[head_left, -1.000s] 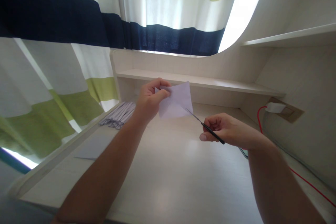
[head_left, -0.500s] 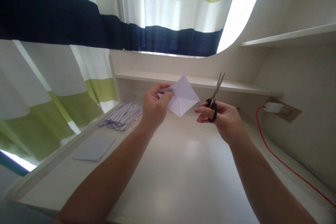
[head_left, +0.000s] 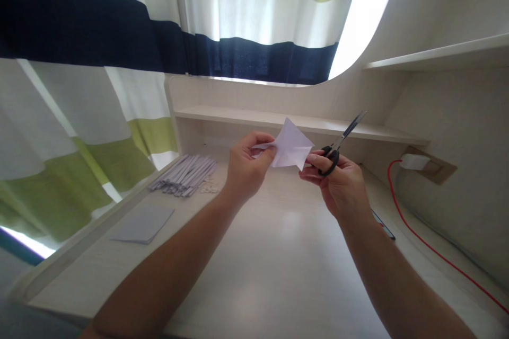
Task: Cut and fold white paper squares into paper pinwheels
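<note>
A folded sheet of white paper (head_left: 292, 144) with pointed corners is held up above the desk. My left hand (head_left: 251, 161) pinches its left side between thumb and fingers. At its lower right corner are the fingertips of my right hand (head_left: 338, 180), which also keeps hold of black-handled scissors (head_left: 337, 145). The scissors' blades point up and to the right, away from the paper, and look nearly closed. Whether the right fingertips grip the paper or only touch it is hard to tell.
On the desk (head_left: 254, 254), a bundle of rolled paper strips (head_left: 185, 175) lies at the left, beside small pale pieces (head_left: 209, 185). Nearer is a stack of white paper (head_left: 143, 224). A phone-like object (head_left: 384, 224) is partly behind my right forearm. A red cable (head_left: 417, 238) runs from a plug.
My left hand and the paper have moved right, and the paper has turned. My right fingers now meet its corner. The scissors have tipped further to the right.
</note>
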